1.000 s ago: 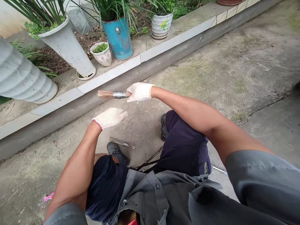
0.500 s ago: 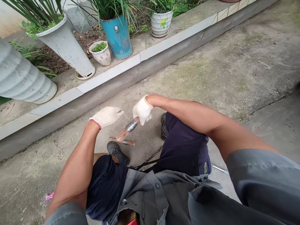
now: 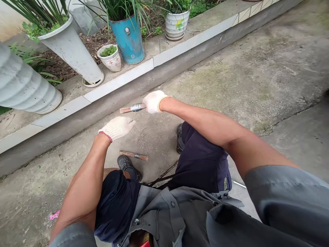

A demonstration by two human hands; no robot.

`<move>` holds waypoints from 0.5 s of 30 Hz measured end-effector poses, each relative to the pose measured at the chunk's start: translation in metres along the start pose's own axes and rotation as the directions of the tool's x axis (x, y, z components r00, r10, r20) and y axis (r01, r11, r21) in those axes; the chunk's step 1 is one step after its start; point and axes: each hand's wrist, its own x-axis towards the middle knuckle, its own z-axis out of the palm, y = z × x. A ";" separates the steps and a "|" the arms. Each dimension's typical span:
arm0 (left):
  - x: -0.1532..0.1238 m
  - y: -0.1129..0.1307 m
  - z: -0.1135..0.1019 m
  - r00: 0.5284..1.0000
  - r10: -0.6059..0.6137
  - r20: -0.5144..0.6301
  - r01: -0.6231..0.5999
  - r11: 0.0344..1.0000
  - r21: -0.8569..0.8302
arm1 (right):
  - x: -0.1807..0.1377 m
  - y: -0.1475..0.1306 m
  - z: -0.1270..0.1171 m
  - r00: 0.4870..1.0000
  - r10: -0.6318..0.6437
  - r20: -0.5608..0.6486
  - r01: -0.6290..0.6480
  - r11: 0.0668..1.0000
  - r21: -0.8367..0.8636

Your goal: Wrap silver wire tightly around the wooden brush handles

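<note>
Head view, person seated low over a concrete floor (image 3: 244,79), both hands in white knit gloves.

Right hand (image 3: 153,101): raised in front of the body, fingers closed tight round one end of a wooden stick (image 3: 132,108). The stick points out to the person's left, roughly level, with a band of shiny wire (image 3: 136,107) wound round its middle, just beside the fist. The far wooden end is bare.

Left hand (image 3: 117,127): lower and nearer the body than the right, just below the stick and apart from it. Fingers lie together and extended toward the stick; whether they pinch anything cannot be told. A very thin strand seems to run down from the wire band to the fingertips, too fine to confirm.

On the floor: a second stick (image 3: 133,155), also with a small wire band, lies flat just beyond the left shoe (image 3: 128,166), between the two feet. The right shoe (image 3: 179,139) shows beside the dark trouser knee.

Surroundings: a tiled kerb (image 3: 118,82) crosses the frame beyond the hands. On it stand a blue pot (image 3: 128,39), a small white patterned pot (image 3: 112,59), a tall white pot (image 3: 70,51), tilted, and a white pot with a flower print (image 3: 177,24). A pink scrap (image 3: 53,216) lies on the floor near the left elbow.
</note>
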 end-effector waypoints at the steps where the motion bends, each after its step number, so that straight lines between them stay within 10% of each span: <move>1: -0.001 0.001 -0.001 1.000 -0.004 -0.004 0.004 1.000 -0.010 | -0.004 0.000 -0.004 1.000 0.017 -0.007 -0.016 1.000 0.023; 7: -0.007 0.002 -0.010 0.999 -0.011 -0.043 0.006 0.993 -0.117 | -0.025 -0.004 -0.021 0.993 -0.083 -0.083 0.105 0.949 0.297; 11: -0.007 -0.006 -0.008 0.998 0.001 -0.056 -0.008 0.992 -0.126 | -0.039 -0.006 -0.026 0.970 -0.236 -0.052 0.216 0.754 0.620; 15: -0.003 -0.017 -0.002 0.993 0.077 -0.085 -0.092 0.976 -0.197 | -0.050 -0.002 -0.025 0.875 -0.461 0.149 0.214 0.645 0.734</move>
